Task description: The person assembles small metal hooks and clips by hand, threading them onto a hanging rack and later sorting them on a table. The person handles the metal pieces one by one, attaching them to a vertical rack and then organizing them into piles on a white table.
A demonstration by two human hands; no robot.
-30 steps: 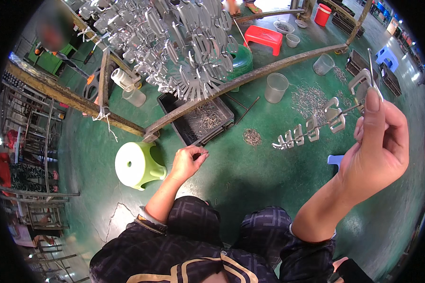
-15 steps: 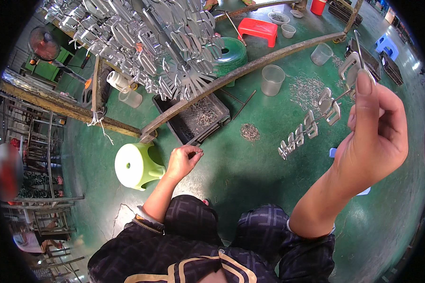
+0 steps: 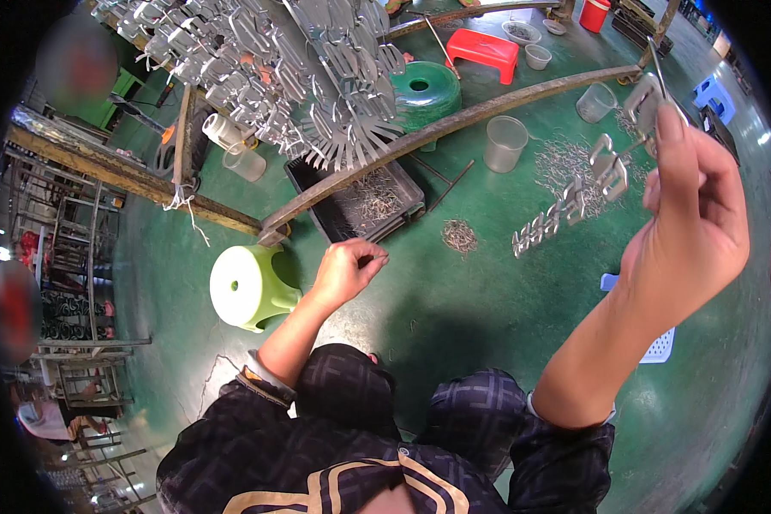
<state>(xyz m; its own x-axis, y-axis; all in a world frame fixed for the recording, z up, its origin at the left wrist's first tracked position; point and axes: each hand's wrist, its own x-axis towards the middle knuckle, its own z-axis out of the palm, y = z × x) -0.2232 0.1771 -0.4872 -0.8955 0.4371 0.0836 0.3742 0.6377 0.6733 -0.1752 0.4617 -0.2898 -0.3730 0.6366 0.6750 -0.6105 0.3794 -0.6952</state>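
Pinching a rod of metal clips [image 3: 610, 174], R hand [image 3: 698, 206] is up at far R, thumb pressed on fingers nr rod's upper end. Rod slants down & L, clips spaced along it, above green floor [image 3: 454, 317] w/ a wide scatter of metal pins [image 3: 557, 164] behind. L hand [image 3: 344, 272] half curled, thumb tip close to forefinger; can't tell if anything's btwn them. It's just below black tray [image 3: 334, 218] w/ loose pins inside. Lime stool [image 3: 236, 287] L of that hand; small pin pile [image 3: 459, 236] to its R. Past a wooden bar [image 3: 497, 106]: dense cluster of hanging metal parts [image 3: 317, 77], green ring-shaped bundle [image 3: 437, 107], red stool [image 3: 484, 53]. 2 clear cups [image 3: 506, 144] stand on near side of bar, approx. btwn tray & R hand.
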